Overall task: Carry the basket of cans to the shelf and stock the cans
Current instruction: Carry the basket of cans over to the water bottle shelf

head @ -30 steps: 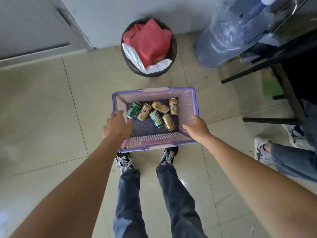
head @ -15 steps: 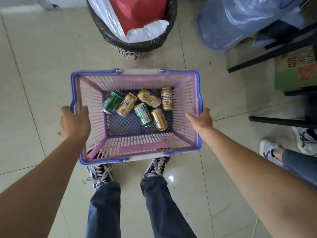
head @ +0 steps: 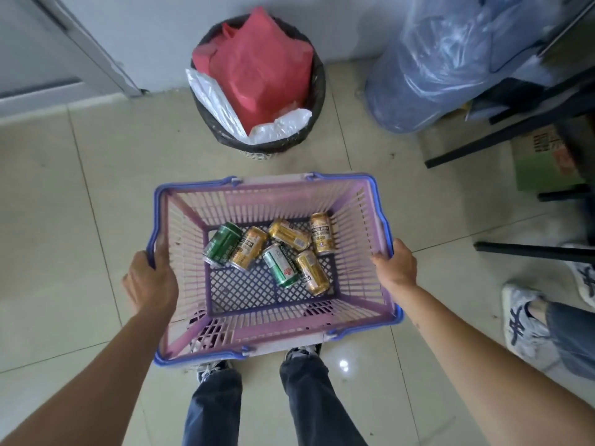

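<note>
Tiled floor (head: 64, 194), seen from above by the person standing on it; no shelf appears in this view, so the carrying stage is judged barely begun. A large blue plastic sack (head: 450, 66) leans in the far right corner, with a bin (head: 257, 82) stuffed with red and white bags against the wall beside it, both well clear of the load. The basket (head: 267, 185), pink slatted walls with a blue rim, is held level in front of the legs, apparently off the floor, though the height cannot be read with certainty from this angle. Its handles lie folded down along the rim, which is probably why it is supported by its two short sides instead. The left hand (head: 151, 284) is clenched over the left rim, fingers wrapped to the outside; the right hand (head: 394, 268) has its grip closed on the right rim, a balanced hold that keeps the floor of the basket flat. Six cans (head: 277, 252), two green and four gold, lie on their sides, clustered toward the far end of the mesh bottom, free to roll if the basket tips.
</note>
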